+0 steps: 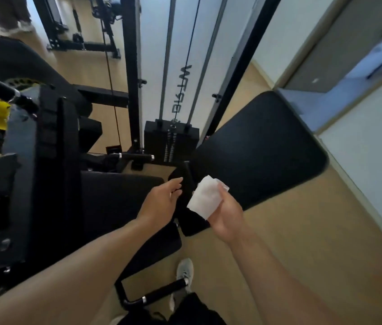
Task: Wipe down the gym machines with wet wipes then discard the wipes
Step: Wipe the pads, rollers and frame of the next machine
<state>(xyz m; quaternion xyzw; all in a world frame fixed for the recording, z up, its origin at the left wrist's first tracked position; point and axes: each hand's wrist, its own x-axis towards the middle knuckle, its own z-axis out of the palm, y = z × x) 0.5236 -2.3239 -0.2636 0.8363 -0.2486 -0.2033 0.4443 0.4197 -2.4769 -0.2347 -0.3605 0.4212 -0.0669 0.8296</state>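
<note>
txt: "WT-98" (approx, blurred) | on: white panel [180, 90] behind weight stack

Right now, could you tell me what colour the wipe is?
White, the wipe, seen in the head view.

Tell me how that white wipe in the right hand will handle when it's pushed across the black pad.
The wipe is probably floppy: it lies folded and creased in the right hand, with a loose corner. It looks thin and light, so it may bunch or slide under the fingers unless pressed flat. The black pad looks smooth, so it should glide.
</note>
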